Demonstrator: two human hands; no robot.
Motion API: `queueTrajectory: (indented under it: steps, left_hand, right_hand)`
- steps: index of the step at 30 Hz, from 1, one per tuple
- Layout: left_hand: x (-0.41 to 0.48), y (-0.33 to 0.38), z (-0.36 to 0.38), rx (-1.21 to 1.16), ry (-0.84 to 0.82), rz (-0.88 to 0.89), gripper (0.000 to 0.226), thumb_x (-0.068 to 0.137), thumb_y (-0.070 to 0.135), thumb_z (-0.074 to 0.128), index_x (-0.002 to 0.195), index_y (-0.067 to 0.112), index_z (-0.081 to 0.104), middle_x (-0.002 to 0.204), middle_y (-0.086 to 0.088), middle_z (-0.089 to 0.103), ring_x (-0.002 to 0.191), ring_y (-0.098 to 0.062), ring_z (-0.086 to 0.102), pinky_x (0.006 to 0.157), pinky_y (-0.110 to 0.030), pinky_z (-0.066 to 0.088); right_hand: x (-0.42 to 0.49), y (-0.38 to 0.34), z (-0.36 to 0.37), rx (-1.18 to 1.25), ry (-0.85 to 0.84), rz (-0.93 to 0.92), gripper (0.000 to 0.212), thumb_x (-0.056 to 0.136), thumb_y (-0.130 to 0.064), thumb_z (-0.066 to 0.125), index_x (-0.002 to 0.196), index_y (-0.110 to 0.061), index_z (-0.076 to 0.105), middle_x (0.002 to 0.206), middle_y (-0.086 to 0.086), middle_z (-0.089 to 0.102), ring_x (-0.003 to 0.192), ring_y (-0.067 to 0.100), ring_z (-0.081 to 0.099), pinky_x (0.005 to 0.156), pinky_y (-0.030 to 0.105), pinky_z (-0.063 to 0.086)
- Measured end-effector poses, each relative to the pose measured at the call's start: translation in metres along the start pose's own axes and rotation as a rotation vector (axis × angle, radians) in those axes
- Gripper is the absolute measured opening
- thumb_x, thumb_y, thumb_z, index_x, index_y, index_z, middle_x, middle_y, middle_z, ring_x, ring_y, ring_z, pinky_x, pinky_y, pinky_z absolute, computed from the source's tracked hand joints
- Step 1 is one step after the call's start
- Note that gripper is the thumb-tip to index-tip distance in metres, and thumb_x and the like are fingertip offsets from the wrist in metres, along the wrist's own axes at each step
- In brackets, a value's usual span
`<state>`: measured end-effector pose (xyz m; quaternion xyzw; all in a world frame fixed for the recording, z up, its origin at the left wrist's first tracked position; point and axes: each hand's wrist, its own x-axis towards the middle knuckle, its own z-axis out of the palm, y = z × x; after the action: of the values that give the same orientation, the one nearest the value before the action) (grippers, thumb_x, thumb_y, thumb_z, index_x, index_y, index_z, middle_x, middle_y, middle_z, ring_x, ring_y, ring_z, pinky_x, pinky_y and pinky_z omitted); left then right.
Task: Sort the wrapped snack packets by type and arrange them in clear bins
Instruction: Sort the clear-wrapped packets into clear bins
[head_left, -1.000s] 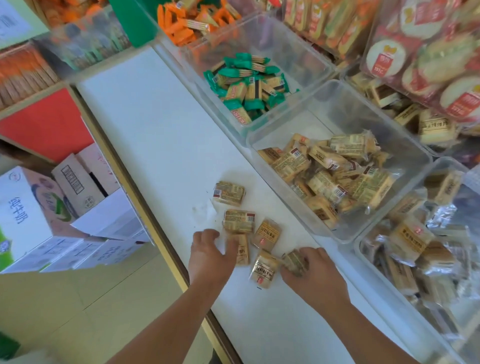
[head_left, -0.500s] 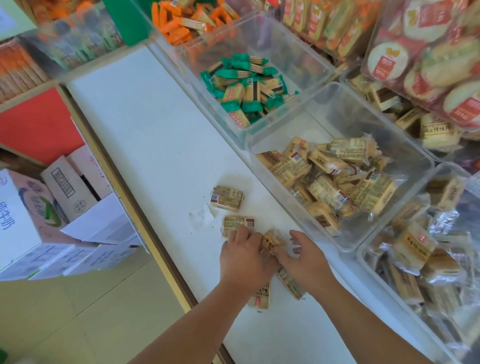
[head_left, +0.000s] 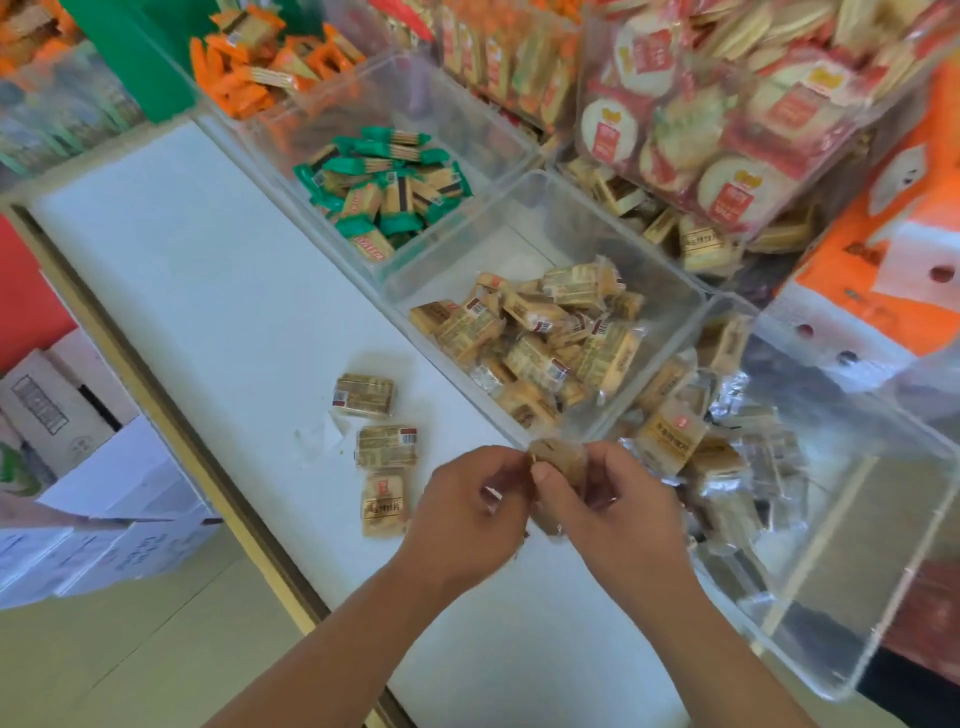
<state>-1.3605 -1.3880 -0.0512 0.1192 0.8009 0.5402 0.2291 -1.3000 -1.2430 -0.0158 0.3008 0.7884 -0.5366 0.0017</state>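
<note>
Tan wrapped snack packets (head_left: 558, 460), a small blurred bunch, sit pinched between a person's two hands at lower centre of the frame, raised above the white counter (head_left: 208, 260) just beside the near corner of a clear plastic bin (head_left: 524, 223). The left hand (head_left: 462, 512) curls its fingers and thumb round the bunch's left edge; the right hand (head_left: 618, 514) wraps it from the other side, thumb on top. How many packets the hands hold cannot be told.

Three loose tan packets (head_left: 387, 446) lie in a rough column on the counter, left of the hands, beside a scrap of clear wrapper (head_left: 317, 439). The middle bin holds a heap of matching tan packets (head_left: 535, 338). Above it in the frame, a second clear bin (head_left: 363, 104) holds green-wrapped wafer packets (head_left: 384, 192), with orange-wrapped packets (head_left: 260, 67) beyond. A third clear bin (head_left: 857, 545) at lower right holds more tan and silver-edged packets. White cardboard boxes (head_left: 78, 467) stand at the left edge.
</note>
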Motion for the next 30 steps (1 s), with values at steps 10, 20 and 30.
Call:
queueTrajectory:
  steps: [10,20,30]
  left_hand:
    - [0.024,0.042,0.113,0.225,-0.063,0.227,0.025,0.093,0.014,0.061,0.111,0.028,0.072,0.115,0.015,0.063,0.109,-0.005,0.061,0.091,-0.022,0.052]
    - [0.038,0.057,0.146,0.588,0.002,0.159,0.048,0.091,0.021,0.073,0.137,0.027,0.061,0.125,0.006,0.068,0.116,-0.020,0.056,0.085,-0.033,0.054]
    - [0.033,0.048,0.153,0.253,-0.157,0.051,0.043,0.098,0.000,0.051,0.121,0.028,0.074,0.113,0.015,0.072,0.103,-0.001,0.065,0.089,-0.026,0.057]
  right_hand:
    - [0.009,0.060,-0.160,-0.156,0.234,0.076,0.019,0.082,-0.040,0.080,0.079,-0.029,0.066,0.068,-0.010,0.067,0.066,0.011,0.065,0.063,0.032,0.052]
    - [0.076,0.099,-0.213,0.086,0.328,0.122,0.012,0.095,-0.028,0.070,0.107,-0.031,0.071,0.094,-0.016,0.072,0.093,0.015,0.070,0.095,0.039,0.055]
    - [0.038,0.105,-0.164,-0.199,0.328,-0.199,0.017,0.091,-0.027,0.071,0.108,-0.026,0.071,0.106,-0.009,0.067,0.099,0.014,0.064,0.085,0.039,0.057]
